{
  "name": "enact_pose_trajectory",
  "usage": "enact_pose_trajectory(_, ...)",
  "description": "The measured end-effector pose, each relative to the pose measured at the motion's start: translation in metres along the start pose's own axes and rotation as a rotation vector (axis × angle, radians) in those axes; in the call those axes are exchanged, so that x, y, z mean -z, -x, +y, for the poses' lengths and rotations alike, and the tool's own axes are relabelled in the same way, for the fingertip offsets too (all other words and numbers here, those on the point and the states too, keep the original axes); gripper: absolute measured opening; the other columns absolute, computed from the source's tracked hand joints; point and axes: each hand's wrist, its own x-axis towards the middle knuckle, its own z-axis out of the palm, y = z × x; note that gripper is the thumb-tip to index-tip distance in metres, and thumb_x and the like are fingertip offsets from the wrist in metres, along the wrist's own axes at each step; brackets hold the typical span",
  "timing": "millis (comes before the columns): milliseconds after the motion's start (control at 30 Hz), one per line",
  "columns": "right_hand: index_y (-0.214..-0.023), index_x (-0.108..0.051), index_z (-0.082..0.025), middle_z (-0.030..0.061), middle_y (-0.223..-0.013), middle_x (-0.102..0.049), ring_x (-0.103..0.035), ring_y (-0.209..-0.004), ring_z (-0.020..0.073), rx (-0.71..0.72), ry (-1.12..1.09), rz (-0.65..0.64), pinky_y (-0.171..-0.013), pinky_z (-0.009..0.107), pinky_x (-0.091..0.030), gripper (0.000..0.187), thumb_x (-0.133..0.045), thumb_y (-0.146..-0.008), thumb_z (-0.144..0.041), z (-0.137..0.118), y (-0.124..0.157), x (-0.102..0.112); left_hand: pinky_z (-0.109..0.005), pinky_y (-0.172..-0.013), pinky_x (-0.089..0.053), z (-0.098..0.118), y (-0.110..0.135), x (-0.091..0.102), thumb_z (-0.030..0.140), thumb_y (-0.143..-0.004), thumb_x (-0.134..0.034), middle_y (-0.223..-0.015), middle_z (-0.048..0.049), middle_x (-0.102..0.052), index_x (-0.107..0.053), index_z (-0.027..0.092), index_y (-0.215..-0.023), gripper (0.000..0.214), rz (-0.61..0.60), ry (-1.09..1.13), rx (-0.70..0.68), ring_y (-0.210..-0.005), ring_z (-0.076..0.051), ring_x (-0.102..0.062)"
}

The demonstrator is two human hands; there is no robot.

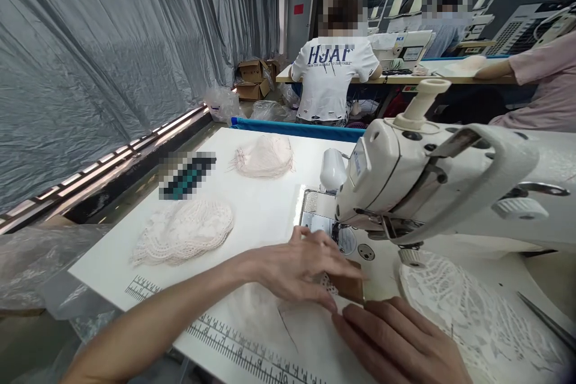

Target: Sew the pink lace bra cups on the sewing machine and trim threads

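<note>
Pale sheer fabric (256, 312) at the table's (267, 216) near edge, its outline melting into the white top! The left hand (294, 270) arches over it, fingers bent, half-hiding a brown piece (350, 282); the right hand (405, 336), cropped below, lies alongside, fingers side by side. Whether either pinches cloth, there's no telling. The sewing machine (405, 174) runs out of frame, its needle area partly blocked by left-hand knuckles. A lace pile (186, 228) sits toward the left edge, another pile (264, 156) near the far edge; beyond, a silvery curtain (135, 30) and a seated co-worker (333, 81).
</note>
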Motion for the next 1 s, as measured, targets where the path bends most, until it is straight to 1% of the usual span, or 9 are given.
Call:
enact_pose_trajectory(33,-0.104,-0.063,-0.013,0.0074,-0.087,-0.071,-0.062,-0.076,0.0171,0.007,0.003,0.004,-0.071,0.035,-0.047,0.032,-0.032,-0.096,-0.009,0.000,0.000,0.000,-0.037,-0.095,-0.024,0.002,-0.002,-0.002,0.030,-0.087,-0.058,-0.111,-0.0009,-0.063,-0.044,0.025,-0.132,0.047,-0.059,0.009,-0.014,-0.115,-0.021,-0.040)
enact_pose_trajectory(100,-0.103,-0.063,-0.012,0.0080,-0.087,-0.070,-0.061,-0.076,0.0173,0.009,-0.021,0.007,-0.070,0.035,-0.045,0.031,-0.033,-0.095,-0.009,0.000,0.001,-0.001,-0.039,-0.092,-0.026,0.002,-0.003,-0.002,0.032,-0.087,-0.058,-0.091,-0.0008,-0.066,-0.048,0.024,-0.129,0.044,-0.110,-0.009,0.051,-0.107,-0.023,-0.044)
enact_pose_trajectory(167,-0.103,-0.062,-0.010,0.0097,-0.087,-0.068,-0.060,-0.076,0.0182,-0.003,-0.071,0.033,-0.067,0.035,-0.043,0.032,-0.032,-0.095,-0.009,0.002,0.002,-0.003,-0.039,-0.088,-0.028,0.000,0.001,0.000,0.036,-0.084,-0.061,-0.077,-0.0008,-0.064,-0.059,0.023,-0.117,0.036,-0.046,-0.050,0.156,-0.098,-0.023,-0.047)
enact_pose_trajectory(300,-0.102,-0.061,-0.008,0.0116,-0.086,-0.065,-0.057,-0.077,0.0193,-0.035,-0.111,0.083,-0.064,0.034,-0.040,0.033,-0.029,-0.095,-0.009,0.005,0.004,-0.010,-0.036,-0.089,-0.030,-0.009,0.011,0.005,0.039,-0.082,-0.063,-0.077,0.0006,-0.063,-0.067,0.021,-0.090,0.020,0.155,-0.048,0.275,-0.087,-0.017,-0.052)
enact_pose_trajectory(400,-0.098,-0.060,-0.010,0.0104,-0.084,-0.064,-0.055,-0.074,0.0187,-0.070,-0.095,0.072,-0.063,0.033,-0.038,0.032,-0.029,-0.095,-0.009,0.005,0.006,-0.015,-0.034,-0.089,-0.032,-0.010,0.012,0.000,0.034,-0.084,-0.061,-0.083,0.0014,-0.064,-0.064,0.018,-0.084,0.016,0.240,-0.035,0.334,-0.084,-0.014,-0.055)
enact_pose_trajectory(500,-0.090,-0.060,-0.013,0.0079,-0.080,-0.063,-0.053,-0.068,0.0169,-0.128,-0.102,0.057,-0.060,0.031,-0.036,0.032,-0.029,-0.094,-0.007,0.004,0.006,-0.019,-0.032,-0.085,-0.035,-0.006,0.007,-0.006,0.027,-0.085,-0.059,-0.083,0.0012,-0.064,-0.061,0.016,-0.084,0.011,0.268,-0.098,0.395,-0.080,-0.013,-0.055)
enact_pose_trajectory(600,-0.086,-0.059,-0.014,0.0076,-0.082,-0.063,-0.052,-0.068,0.0163,-0.154,-0.116,0.048,-0.059,0.030,-0.035,0.031,-0.029,-0.094,-0.007,0.004,0.006,-0.020,-0.032,-0.084,-0.037,-0.003,0.002,-0.011,0.022,-0.085,-0.058,-0.080,0.0012,-0.063,-0.061,0.015,-0.084,0.008,0.264,-0.144,0.407,-0.073,-0.012,-0.054)
enact_pose_trajectory(767,-0.090,-0.059,-0.013,0.0099,-0.091,-0.064,-0.053,-0.073,0.0173,-0.152,-0.159,0.023,-0.061,0.031,-0.037,0.028,-0.032,-0.094,-0.007,0.005,0.008,-0.022,-0.033,-0.083,-0.038,-0.007,-0.001,-0.013,0.017,-0.084,-0.056,-0.071,0.0029,-0.059,-0.061,0.014,-0.082,0.007,0.267,-0.188,0.366,-0.063,-0.009,-0.051)
enact_pose_trajectory(1000,-0.096,-0.063,-0.012,0.0130,-0.102,-0.066,-0.057,-0.086,0.0201,-0.130,-0.157,0.023,-0.065,0.033,-0.041,0.030,-0.034,-0.094,-0.010,0.008,0.015,-0.026,-0.032,-0.082,-0.037,-0.013,0.001,-0.016,0.019,-0.083,-0.060,-0.067,0.0042,-0.054,-0.061,0.013,-0.081,0.006,0.281,-0.165,0.337,-0.061,-0.009,-0.048)
